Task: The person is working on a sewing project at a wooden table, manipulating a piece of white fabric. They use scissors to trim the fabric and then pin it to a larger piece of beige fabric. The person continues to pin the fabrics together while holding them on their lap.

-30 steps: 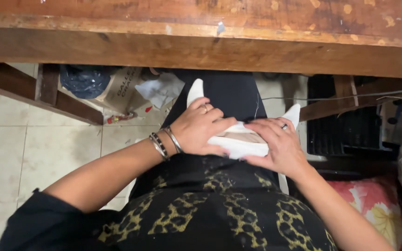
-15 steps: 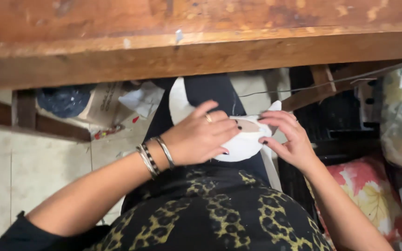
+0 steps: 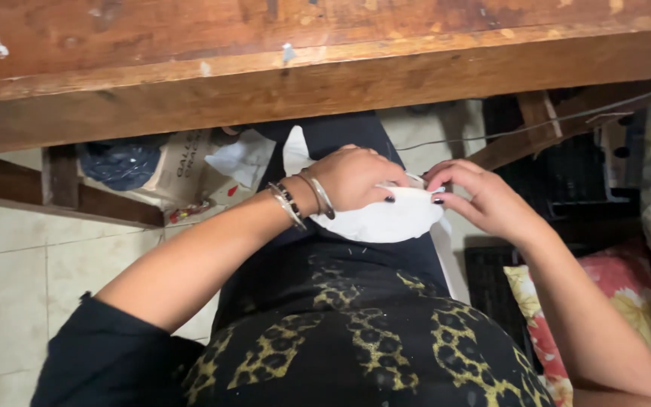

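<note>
While both hands work in the lap, a white fabric piece [image 3: 386, 218] lies pinched between them, below the edge of the wooden table [image 3: 265, 68].

Over the near-left part of the fabric, the left hand [image 3: 352, 177] curls down with its fingers pressed onto the cloth, closed in a grip on it; bracelets [image 3: 303, 202] ring the wrist just behind that grip. At the fabric's right edge, the right hand [image 3: 484, 200] pinches the cloth between thumb and fingertips, dark nails showing. A strip of the same white fabric runs up past the left grip and another hangs down under the right one, over dark trousers. Left of the grips, on the tiled floor [image 3: 32, 264], sit a cardboard box [image 3: 182, 166] and a dark bag [image 3: 122, 162]. Right of the right grip lies a floral cushion [image 3: 627, 309].
</note>
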